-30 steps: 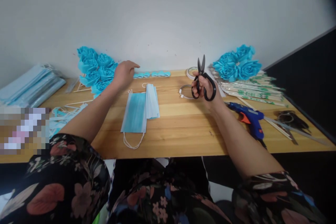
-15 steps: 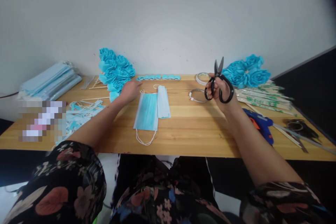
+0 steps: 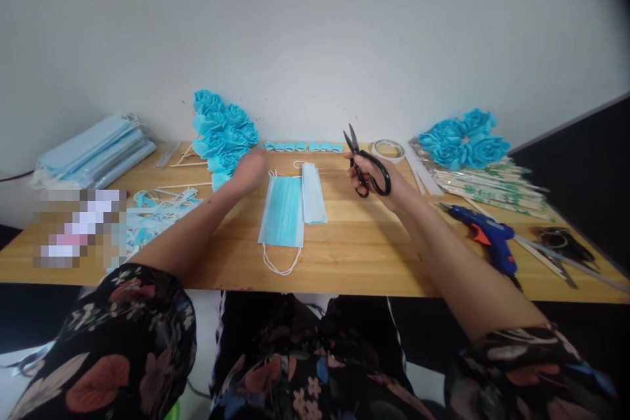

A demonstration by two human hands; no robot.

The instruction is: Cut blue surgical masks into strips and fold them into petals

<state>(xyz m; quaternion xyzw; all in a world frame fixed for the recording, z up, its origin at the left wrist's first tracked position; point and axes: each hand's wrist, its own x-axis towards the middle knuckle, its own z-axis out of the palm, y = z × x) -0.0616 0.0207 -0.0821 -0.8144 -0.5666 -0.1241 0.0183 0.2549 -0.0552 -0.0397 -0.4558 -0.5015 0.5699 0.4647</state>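
My right hand (image 3: pixel 370 170) holds black-handled scissors (image 3: pixel 365 164) above the table. Their blades point up and to the left, slightly apart. At the left end of a row of small folded blue-and-white pieces (image 3: pixel 327 147) is my left hand (image 3: pixel 250 172), beside the blue flowers (image 3: pixel 224 131). It is blurred, and its fingers are mostly turned away from view. Between the hands lies a flat blue face mask (image 3: pixel 281 213) with white ear loops, and a folded mask (image 3: pixel 314 193) lies along its right side.
Stacked masks (image 3: pixel 93 151) and blue-white scraps (image 3: pixel 162 213) are at the left. A tape roll (image 3: pixel 388 150) sits at the back. To the right are more blue flowers (image 3: pixel 462 139), wrapped sticks (image 3: pixel 492 185) and a blue glue gun (image 3: pixel 487 233).
My right hand has moved left with the scissors, toward the middle. The thin grey ring beside it no longer shows. My left hand's outstretched finger has drawn in.
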